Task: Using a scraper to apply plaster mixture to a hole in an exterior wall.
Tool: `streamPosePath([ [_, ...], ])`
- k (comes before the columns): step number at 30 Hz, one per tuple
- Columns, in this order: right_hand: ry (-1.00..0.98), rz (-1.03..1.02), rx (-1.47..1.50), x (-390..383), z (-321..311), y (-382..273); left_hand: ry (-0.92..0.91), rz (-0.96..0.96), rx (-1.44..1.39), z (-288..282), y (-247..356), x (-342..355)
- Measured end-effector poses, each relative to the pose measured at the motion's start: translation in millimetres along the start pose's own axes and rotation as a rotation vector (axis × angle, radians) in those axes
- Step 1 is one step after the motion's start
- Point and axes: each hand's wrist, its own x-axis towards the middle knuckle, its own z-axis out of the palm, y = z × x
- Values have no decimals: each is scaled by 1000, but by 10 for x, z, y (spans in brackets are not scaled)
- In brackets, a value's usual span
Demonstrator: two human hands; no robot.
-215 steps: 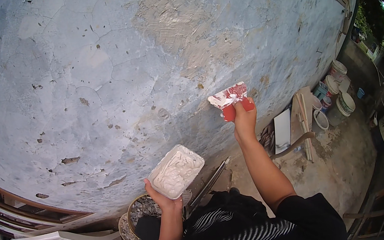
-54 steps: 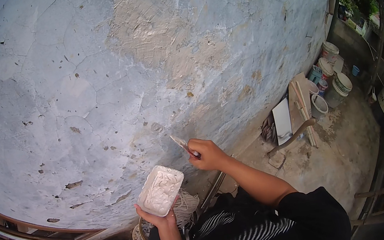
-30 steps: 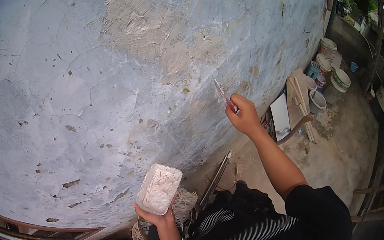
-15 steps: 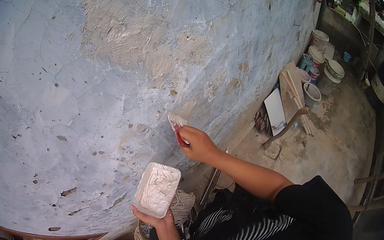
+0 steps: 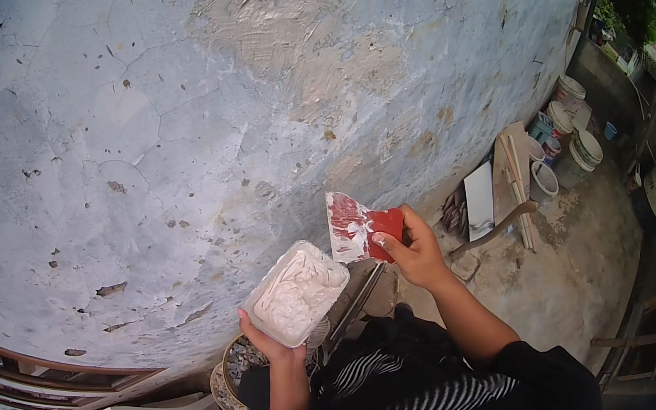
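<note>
Off-white paste point(image 5: 297, 291) lies in the tub point(image 5: 271, 275); L hand point(image 5: 275, 345) cups its near end, thumb up the left side. Just right, the red scraper point(image 5: 359, 232), face smeared, its lower corner by the tub's right corner (touching or not, can't tell). R hand point(image 5: 417, 255) pinches the handle, thumb on top, blade jutting left past the grip. Step: prob. loading or wiping the blade; next move prob. calls for a steady tub & firm pinch.

The pale rectangular tub point(image 5: 271, 328), turned aslant, holds creamy off-white paste point(image 5: 299, 297), its surface ridged and furrowed. Just by the tub's right corner, the red scraper point(image 5: 365, 229) points its broad, paste-smeared edge left, narrower end right.
</note>
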Motion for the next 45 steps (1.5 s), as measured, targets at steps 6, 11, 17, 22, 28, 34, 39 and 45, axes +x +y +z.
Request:
streamPosePath([
  [6,-75,-12,-310,-111,53,178,0,-13,1,81,-100,8],
  [11,-60,-20,-253,-197,110,217,19,-12,27,59,-101,-4],
  [17,-190,-475,-600,-133,88,68,57,-28,-56,8,-72,50],
  [22,-479,-616,-746,-63,-18,-102,46,-53,-80,-34,10,119],
  [28,-638,-662,-775,-12,-194,-159,74,-133,-47,121,123,55],
  [34,-273,-486,-636,65,-326,-17,67,-79,-65,30,193,69],
  [39,81,-89,-589,275,-359,190,11,-62,-106,-102,176,79],
  [45,-53,-217,-932,608,-316,157,10,-60,-75,-168,173,47],
])
